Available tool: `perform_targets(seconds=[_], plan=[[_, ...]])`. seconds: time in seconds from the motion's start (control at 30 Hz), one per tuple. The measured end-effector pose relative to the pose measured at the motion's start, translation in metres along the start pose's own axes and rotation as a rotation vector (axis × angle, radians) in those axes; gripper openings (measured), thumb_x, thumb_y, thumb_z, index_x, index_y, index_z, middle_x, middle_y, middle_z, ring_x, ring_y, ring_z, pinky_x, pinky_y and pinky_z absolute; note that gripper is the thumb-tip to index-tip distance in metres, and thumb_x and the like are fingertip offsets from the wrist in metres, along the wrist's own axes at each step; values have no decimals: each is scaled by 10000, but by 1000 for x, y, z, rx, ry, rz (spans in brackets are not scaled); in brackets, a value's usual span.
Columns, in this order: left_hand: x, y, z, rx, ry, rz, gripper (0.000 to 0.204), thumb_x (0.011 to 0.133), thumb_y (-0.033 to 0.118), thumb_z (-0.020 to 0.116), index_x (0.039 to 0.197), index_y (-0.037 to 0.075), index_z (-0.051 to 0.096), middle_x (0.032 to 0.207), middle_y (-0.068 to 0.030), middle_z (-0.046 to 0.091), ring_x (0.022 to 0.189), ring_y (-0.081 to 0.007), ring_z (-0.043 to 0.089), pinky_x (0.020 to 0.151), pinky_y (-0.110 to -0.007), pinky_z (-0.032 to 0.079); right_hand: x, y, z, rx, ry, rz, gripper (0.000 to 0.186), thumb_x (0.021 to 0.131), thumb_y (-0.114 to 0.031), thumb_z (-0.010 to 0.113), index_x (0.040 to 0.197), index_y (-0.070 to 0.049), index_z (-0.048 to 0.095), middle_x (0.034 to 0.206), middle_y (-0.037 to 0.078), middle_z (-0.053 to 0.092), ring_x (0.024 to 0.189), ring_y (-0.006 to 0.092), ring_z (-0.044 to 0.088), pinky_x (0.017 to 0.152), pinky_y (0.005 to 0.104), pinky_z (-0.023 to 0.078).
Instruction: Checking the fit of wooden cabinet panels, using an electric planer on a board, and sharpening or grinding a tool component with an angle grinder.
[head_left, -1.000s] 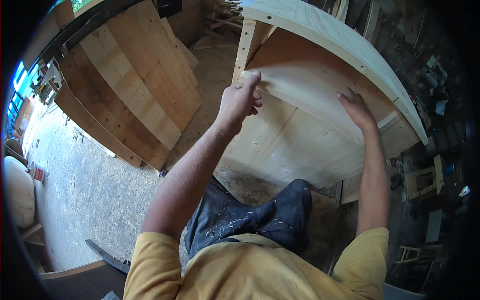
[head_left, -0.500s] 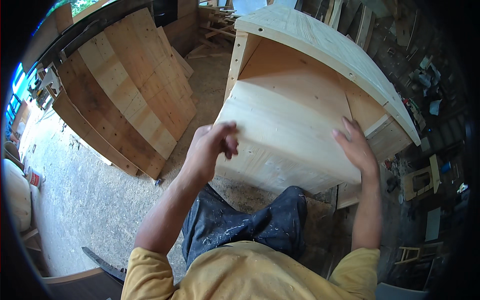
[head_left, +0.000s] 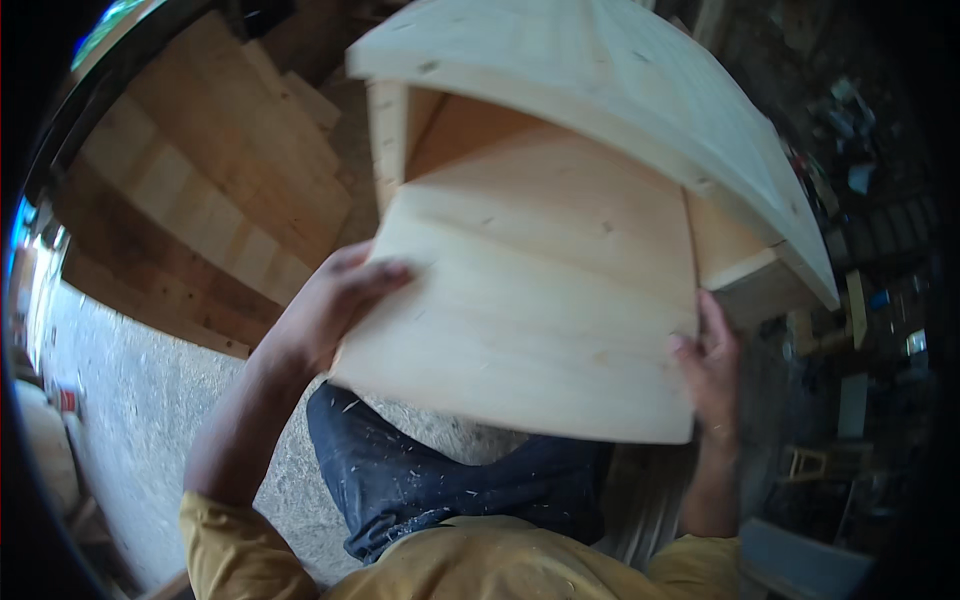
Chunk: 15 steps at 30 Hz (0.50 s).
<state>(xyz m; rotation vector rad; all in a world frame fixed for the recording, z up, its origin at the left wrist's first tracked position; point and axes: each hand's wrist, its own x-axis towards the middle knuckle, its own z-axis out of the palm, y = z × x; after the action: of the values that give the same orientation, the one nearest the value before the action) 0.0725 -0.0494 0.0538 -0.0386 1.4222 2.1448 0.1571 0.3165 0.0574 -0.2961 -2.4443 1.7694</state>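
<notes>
A pale wooden board (head_left: 520,320) is held up in front of me, tilted, its lower edge near my knees. My left hand (head_left: 335,300) grips its left edge with fingers curled over the face. Its right edge is held by my right hand (head_left: 708,365), thumb on the front. Behind the board stands an open-fronted wooden cabinet (head_left: 640,110) of the same light wood, its wide top slab overhanging the board's upper end. The board covers most of the cabinet's opening.
Several wooden panels (head_left: 200,200) lean stacked at the left on a grey concrete floor (head_left: 120,420). My dark trousers (head_left: 450,480) show below the board. Cluttered workshop items and a small wooden stool (head_left: 815,465) sit in shadow at the right.
Both hands slid from the upper part of the board inside the cabinet down to its side edges. The board has come out toward me and now fills the middle of the view.
</notes>
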Motion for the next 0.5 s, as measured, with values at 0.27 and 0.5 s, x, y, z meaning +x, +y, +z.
perform_targets(seconds=[0.27,0.5], plan=[[-95,-3,-6,0,24,-304,506,804,235,676,1202,-26,507,1123,-83,598,978,-160,572,847,-311,456,-55,-8,-30,408,-67,420,696,773,-189,701,1328,3,328,1054,123,589,1022,177,544,858,316,441],[-44,16,51,7,237,-353,253,917,247,520,1027,25,570,921,-43,598,802,-129,568,715,-290,476,-18,-2,-14,450,11,539,282,797,-202,634,999,-19,563,880,26,588,784,124,543,705,281,442]])
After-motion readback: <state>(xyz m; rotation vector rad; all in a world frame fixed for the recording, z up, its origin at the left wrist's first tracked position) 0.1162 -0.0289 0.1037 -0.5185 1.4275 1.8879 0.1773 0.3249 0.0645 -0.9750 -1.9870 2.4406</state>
